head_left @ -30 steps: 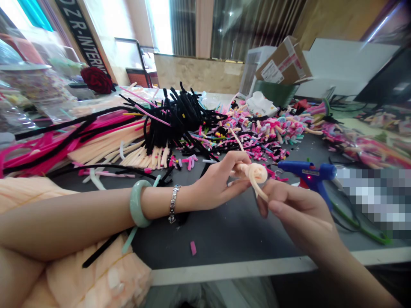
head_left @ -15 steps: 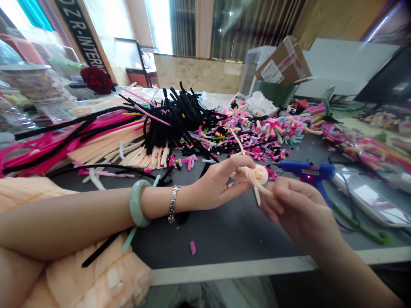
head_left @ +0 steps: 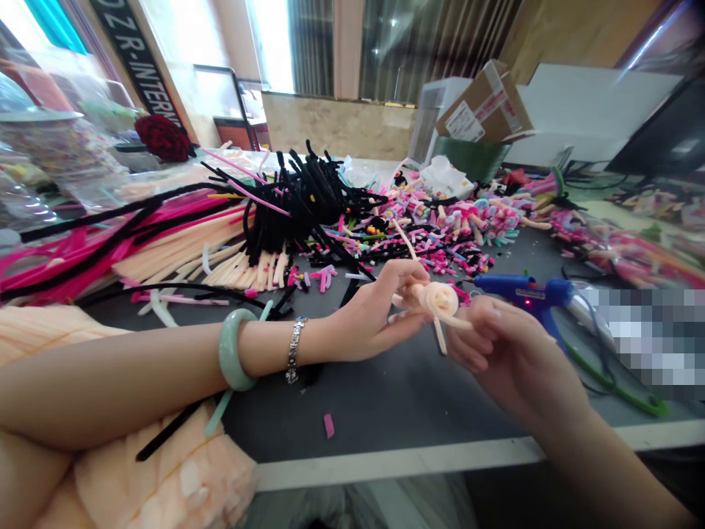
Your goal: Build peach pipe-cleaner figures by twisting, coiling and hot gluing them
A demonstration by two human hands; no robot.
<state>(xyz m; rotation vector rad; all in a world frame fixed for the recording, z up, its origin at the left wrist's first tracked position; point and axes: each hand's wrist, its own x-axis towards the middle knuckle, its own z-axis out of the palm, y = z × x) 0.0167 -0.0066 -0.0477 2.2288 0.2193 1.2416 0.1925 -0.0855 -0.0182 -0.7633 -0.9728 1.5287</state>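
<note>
A peach pipe cleaner coil (head_left: pixel 439 300), wound into a small round ball, is held above the dark tabletop. My left hand (head_left: pixel 380 312) pinches it from the left, thumb below and forefinger above. My right hand (head_left: pixel 504 345) is closed on the strand that runs from the coil's lower right side. Two thin ends stick out of the piece, one upward and one down. Right behind my right hand stands a blue glue gun (head_left: pixel 523 290) with a small red light lit.
Black pipe cleaners (head_left: pixel 308 191) lie in a bundle behind my left hand, near peach stems (head_left: pixel 176 242) and a heap of colourful clippings (head_left: pixel 440 220). A cardboard box (head_left: pixel 485 106) stands at the back. A peach bundle (head_left: pixel 181 477) lies under my left forearm.
My left forefinger has lifted back off the coil's top, so more of the coil shows. My right hand has shifted slightly and still holds the strand.
</note>
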